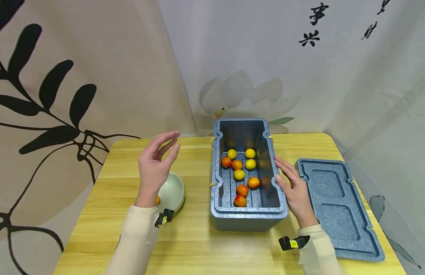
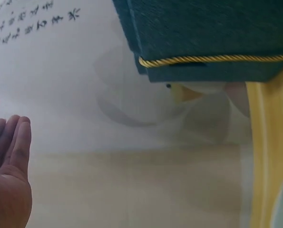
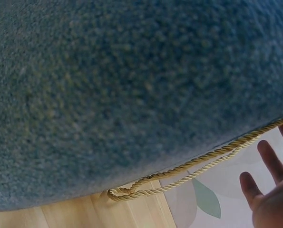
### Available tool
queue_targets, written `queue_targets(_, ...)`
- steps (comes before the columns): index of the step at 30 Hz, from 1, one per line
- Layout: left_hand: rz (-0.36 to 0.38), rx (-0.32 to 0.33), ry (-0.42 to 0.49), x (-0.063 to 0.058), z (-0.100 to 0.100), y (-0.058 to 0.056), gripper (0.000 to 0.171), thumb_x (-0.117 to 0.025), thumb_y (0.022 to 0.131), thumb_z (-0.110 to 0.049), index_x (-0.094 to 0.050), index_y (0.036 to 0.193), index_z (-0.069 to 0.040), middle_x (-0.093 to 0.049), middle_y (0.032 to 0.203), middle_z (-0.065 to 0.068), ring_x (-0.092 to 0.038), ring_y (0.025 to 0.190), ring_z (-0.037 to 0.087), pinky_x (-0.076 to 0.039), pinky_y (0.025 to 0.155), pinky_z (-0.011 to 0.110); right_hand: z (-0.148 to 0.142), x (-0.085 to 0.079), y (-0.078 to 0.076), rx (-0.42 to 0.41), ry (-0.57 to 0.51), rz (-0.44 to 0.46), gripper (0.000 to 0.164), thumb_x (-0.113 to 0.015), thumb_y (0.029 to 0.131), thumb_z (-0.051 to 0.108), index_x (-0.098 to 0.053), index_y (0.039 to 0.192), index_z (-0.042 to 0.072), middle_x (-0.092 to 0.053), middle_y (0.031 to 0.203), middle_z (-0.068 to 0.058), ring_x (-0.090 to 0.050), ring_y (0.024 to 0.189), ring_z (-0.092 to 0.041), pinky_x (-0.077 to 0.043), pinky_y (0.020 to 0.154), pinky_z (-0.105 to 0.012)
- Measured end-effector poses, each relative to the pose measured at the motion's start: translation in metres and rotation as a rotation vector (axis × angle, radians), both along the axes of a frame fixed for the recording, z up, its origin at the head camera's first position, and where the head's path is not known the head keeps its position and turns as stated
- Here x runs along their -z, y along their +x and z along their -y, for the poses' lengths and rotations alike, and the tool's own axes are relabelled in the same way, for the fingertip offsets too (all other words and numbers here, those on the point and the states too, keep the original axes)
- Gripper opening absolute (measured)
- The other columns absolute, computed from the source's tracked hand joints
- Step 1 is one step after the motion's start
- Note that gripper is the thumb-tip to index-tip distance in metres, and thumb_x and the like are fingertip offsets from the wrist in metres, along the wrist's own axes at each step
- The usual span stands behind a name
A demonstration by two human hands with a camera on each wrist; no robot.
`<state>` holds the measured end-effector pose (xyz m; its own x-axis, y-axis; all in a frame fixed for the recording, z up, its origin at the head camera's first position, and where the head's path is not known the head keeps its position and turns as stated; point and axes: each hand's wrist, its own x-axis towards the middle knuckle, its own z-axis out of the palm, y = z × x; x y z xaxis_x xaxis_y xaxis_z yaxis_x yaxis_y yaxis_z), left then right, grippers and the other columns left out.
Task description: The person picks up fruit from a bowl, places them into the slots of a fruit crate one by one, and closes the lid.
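Observation:
My left hand (image 1: 156,164) is raised above the left side of the table, its fingers gently bent and the thumb apart, with nothing between them. Below its wrist stands a pale green bowl (image 1: 172,192), partly covered by the arm, and one orange fruit (image 1: 158,200) shows inside. A blue-grey speckled foam box (image 1: 248,210) stands topless in the middle. On its floor lie several small round fruits, some yellow (image 1: 239,175), others orange-red (image 1: 242,190). Against the box's right side rests my right hand (image 1: 294,189), fingers extended along the outer wall near the rim.
The box's matching lid (image 1: 339,208) lies flat on the right of the wooden table (image 1: 195,244). A twisted gold rope (image 3: 193,173) runs along the box's outer side. Printed cloth (image 1: 130,57) hangs behind the table.

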<state>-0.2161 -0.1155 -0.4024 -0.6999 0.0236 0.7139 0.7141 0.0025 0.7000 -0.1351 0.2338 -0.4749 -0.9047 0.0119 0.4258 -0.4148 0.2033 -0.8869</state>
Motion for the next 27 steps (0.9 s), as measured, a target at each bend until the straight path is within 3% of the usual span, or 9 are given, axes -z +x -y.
queue_targets(10,0.027,-0.073,0.014,0.025,0.026,0.015,0.037,-0.061,0.076,0.031,-0.06,0.112,0.022,-0.061,0.112,0.032,-0.06,0.107,0.038,-0.052,0.093,0.042,0.0,0.004,0.0,-0.002,-0.002,-0.001,0.039,-0.052,0.095,-0.013,-0.051,0.134,-0.013,-0.043,0.142,-0.029,-0.039,0.135,-0.021,-0.03,0.111,-0.024)
queue_targets(16,0.08,-0.114,0.022,0.035,0.04,0.03,0.035,-0.06,0.077,0.031,-0.059,0.111,0.023,-0.061,0.109,0.031,-0.061,0.107,0.037,-0.052,0.093,0.041,0.0,0.001,0.0,0.003,0.003,0.01,0.039,-0.053,0.095,-0.012,-0.052,0.134,-0.012,-0.044,0.143,-0.027,-0.039,0.135,-0.02,-0.031,0.11,-0.023)
queue_targets(22,0.198,-0.246,-0.098,0.044,0.048,0.049,0.032,-0.064,0.08,0.025,-0.059,0.111,0.021,-0.059,0.11,0.033,-0.061,0.105,0.036,-0.052,0.093,0.034,0.0,-0.001,-0.001,0.001,0.0,0.017,0.039,-0.053,0.095,-0.012,-0.052,0.134,-0.012,-0.044,0.143,-0.027,-0.04,0.135,-0.019,-0.031,0.109,-0.023)
queue_targets(27,0.295,-0.353,-0.21,0.069,0.061,0.054,0.031,-0.069,0.081,0.019,-0.062,0.111,0.016,-0.06,0.111,0.029,-0.06,0.105,0.037,-0.051,0.094,0.038,0.0,-0.002,-0.001,0.0,0.001,0.009,0.039,-0.052,0.095,-0.013,-0.051,0.134,-0.013,-0.043,0.143,-0.028,-0.04,0.135,-0.018,-0.032,0.109,-0.023)
